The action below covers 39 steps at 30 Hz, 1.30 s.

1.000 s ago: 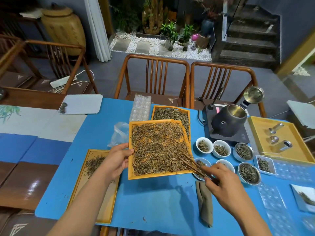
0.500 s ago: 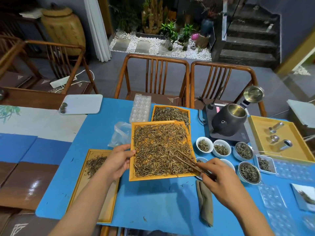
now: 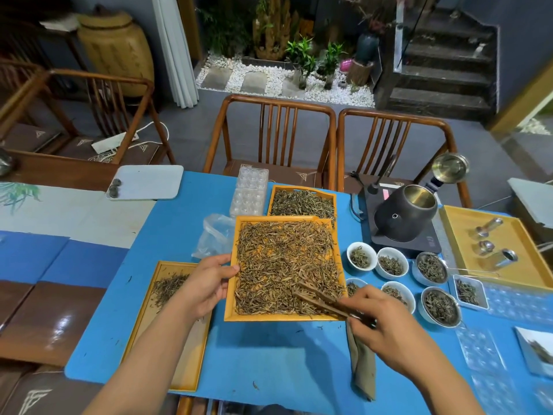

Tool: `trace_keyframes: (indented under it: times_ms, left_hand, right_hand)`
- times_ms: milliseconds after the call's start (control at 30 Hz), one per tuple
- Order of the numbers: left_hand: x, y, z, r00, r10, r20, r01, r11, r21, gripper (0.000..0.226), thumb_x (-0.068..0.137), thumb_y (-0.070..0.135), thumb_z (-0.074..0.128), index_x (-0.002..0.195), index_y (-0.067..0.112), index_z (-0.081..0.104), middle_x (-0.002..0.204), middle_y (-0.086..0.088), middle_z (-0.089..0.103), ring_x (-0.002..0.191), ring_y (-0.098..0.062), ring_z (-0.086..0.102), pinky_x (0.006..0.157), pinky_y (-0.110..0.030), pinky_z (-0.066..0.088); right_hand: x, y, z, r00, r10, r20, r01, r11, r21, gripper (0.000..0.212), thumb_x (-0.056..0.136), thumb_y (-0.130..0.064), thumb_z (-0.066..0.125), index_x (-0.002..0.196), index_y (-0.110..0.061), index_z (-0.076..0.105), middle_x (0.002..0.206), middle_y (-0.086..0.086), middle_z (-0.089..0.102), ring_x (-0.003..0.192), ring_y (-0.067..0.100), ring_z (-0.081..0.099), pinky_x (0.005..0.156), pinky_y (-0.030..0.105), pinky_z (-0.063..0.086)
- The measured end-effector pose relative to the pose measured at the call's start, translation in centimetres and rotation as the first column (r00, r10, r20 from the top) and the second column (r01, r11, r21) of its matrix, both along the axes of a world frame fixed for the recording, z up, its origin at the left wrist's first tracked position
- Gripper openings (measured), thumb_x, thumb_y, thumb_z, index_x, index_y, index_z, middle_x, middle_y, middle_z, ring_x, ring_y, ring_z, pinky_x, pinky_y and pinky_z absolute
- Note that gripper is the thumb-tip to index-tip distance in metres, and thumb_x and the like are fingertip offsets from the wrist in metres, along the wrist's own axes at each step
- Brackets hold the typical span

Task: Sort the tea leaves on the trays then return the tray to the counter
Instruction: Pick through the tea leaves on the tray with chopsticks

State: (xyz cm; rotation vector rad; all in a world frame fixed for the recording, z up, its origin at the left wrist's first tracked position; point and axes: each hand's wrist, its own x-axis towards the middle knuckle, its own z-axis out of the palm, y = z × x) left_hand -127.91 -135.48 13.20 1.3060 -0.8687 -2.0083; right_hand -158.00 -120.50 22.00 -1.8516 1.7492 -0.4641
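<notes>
An orange tray [image 3: 230,298] covered with dry brown tea leaves [image 3: 281,259] lies on the blue mat in front of me. My left hand [image 3: 206,286] grips its left edge, thumb on the rim. My right hand [image 3: 380,322] holds dark wooden tongs [image 3: 323,299] whose tips rest in the leaves at the tray's lower right. A second tray of leaves [image 3: 302,202] sits just behind, partly covered by the first. A long wooden tray [image 3: 179,369] with a small leaf pile lies under my left forearm.
Several white and metal cups of leaves [image 3: 389,265] stand right of the tray. A dark kettle [image 3: 404,214] sits on a black base behind them. A yellow tray [image 3: 457,253] with metal tools lies far right. A folded cloth [image 3: 362,366], clear plastic moulds [image 3: 250,193] and wooden chairs [image 3: 269,133] surround the mat.
The leaf tray has turned slightly clockwise and squared up on the mat. My right hand has slid the tongs left, further into the leaves.
</notes>
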Motion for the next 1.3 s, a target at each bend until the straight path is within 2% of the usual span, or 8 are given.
trace_keyframes:
  times_ms: [100,267,400,633,800,933,1200,1300]
  left_hand:
    - [0.1,0.0,0.0,1.000,-0.006,0.010,0.006,1.000,0.002,0.028,0.098,-0.004,0.047,0.121,0.001,0.064,0.105,-0.021,0.075,0.087,-0.027,0.073,0.069,-0.035,0.062]
    - [0.0,0.3,-0.1,1.000,-0.008,0.007,0.008,1.000,0.002,0.030,0.098,-0.004,0.047,0.122,0.002,0.064,0.117,-0.028,0.070,0.099,-0.035,0.068,0.073,-0.038,0.063]
    - [0.0,0.4,-0.1,1.000,-0.008,0.001,0.008,1.000,0.009,0.030,0.098,-0.005,0.047,0.123,0.003,0.063,0.117,-0.027,0.070,0.101,-0.035,0.068,0.073,-0.037,0.063]
    - [0.3,0.3,-0.7,1.000,0.012,0.020,-0.012,1.000,0.008,0.029,0.097,-0.005,0.049,0.121,0.002,0.064,0.123,-0.030,0.066,0.107,-0.038,0.062,0.098,-0.052,0.053]
    - [0.4,0.5,-0.7,1.000,0.019,-0.006,-0.019,1.000,0.014,0.030,0.097,-0.007,0.047,0.119,0.002,0.065,0.112,-0.021,0.073,0.097,-0.031,0.069,0.083,-0.043,0.062]
    - [0.3,0.6,-0.4,1.000,0.026,-0.007,-0.026,0.999,0.024,0.030,0.097,-0.007,0.048,0.121,0.001,0.064,0.112,-0.025,0.069,0.096,-0.032,0.064,0.083,-0.041,0.060]
    - [0.2,0.7,-0.1,1.000,-0.005,0.012,0.005,1.000,0.027,0.028,0.096,-0.006,0.050,0.117,0.004,0.065,0.102,-0.016,0.075,0.082,-0.022,0.072,0.071,-0.034,0.063]
    - [-0.1,0.8,-0.1,1.000,-0.017,0.013,0.017,0.999,0.027,0.027,0.096,-0.006,0.051,0.116,0.004,0.066,0.101,-0.016,0.073,0.086,-0.024,0.069,0.078,-0.037,0.062]
  right_hand:
    - [0.3,-0.2,-0.2,0.999,0.018,-0.028,-0.018,1.000,0.017,0.038,0.088,-0.013,0.063,0.119,-0.034,0.068,0.095,-0.011,0.057,0.085,0.001,0.054,0.071,0.014,0.039]
    - [0.1,-0.8,-0.3,0.998,-0.012,-0.067,0.013,1.000,0.010,0.037,0.089,-0.019,0.063,0.122,-0.035,0.065,0.094,-0.013,0.053,0.087,0.001,0.050,0.070,0.013,0.036]
    - [0.4,-1.3,-0.3,0.996,-0.012,-0.088,0.014,1.000,0.017,0.033,0.087,-0.019,0.062,0.114,-0.036,0.068,0.093,-0.011,0.054,0.088,0.005,0.052,0.071,0.017,0.038]
    - [0.4,-1.0,-0.2,0.998,-0.004,-0.063,0.005,1.000,0.020,0.038,0.089,-0.018,0.063,0.121,-0.038,0.065,0.094,-0.010,0.054,0.088,0.002,0.051,0.073,0.018,0.039]
    - [0.3,-0.8,0.1,0.998,0.025,-0.056,-0.023,0.999,0.026,0.038,0.089,-0.018,0.062,0.123,-0.035,0.065,0.097,-0.013,0.053,0.088,-0.001,0.051,0.073,0.018,0.041]
    - [-0.4,-0.2,0.4,0.998,0.007,-0.058,-0.006,1.000,0.016,0.038,0.087,-0.019,0.064,0.120,-0.037,0.066,0.093,-0.011,0.054,0.083,0.003,0.053,0.070,0.021,0.043]
    - [0.6,-1.2,0.2,0.996,0.057,-0.064,-0.055,0.998,0.030,0.036,0.090,-0.018,0.061,0.123,-0.033,0.065,0.100,-0.012,0.055,0.091,0.002,0.054,0.080,0.025,0.046]
    - [1.7,-2.9,0.3,0.996,0.049,-0.073,-0.049,0.999,-0.005,0.036,0.092,-0.020,0.060,0.126,-0.031,0.063,0.105,-0.009,0.055,0.095,0.009,0.056,0.083,0.029,0.047]
